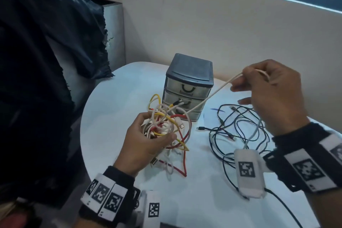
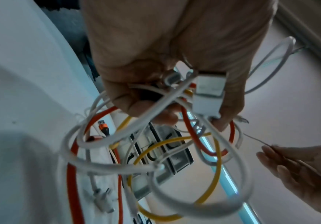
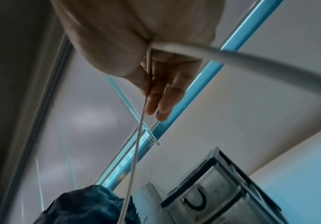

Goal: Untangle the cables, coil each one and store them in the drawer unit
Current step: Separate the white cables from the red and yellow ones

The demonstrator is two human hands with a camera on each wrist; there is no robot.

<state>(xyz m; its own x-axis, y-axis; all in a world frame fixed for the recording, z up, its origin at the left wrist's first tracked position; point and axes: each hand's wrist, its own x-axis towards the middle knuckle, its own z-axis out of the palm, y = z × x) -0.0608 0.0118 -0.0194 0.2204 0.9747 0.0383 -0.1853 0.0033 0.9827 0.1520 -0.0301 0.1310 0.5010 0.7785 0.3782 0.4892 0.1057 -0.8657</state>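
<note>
My left hand (image 1: pixel 148 140) grips a tangle of white, yellow and red cables (image 1: pixel 166 127) above the white table (image 1: pixel 114 116); the same tangle (image 2: pixel 156 151) fills the left wrist view, with a white USB plug (image 2: pixel 208 94) against my fingers. A single white cable (image 1: pixel 212 94) runs taut from the tangle up to my right hand (image 1: pixel 268 87), which pinches it between thumb and fingers; that white cable (image 3: pixel 136 144) passes under my thumb. The grey drawer unit (image 1: pixel 188 87) stands behind the tangle with its three drawers closed.
A loose heap of black cables (image 1: pixel 240 127) lies on the table right of the drawer unit. A dark cloth (image 1: pixel 46 42) hangs at the left, over the table's far left edge. A beige wall (image 1: pixel 222 24) runs close behind.
</note>
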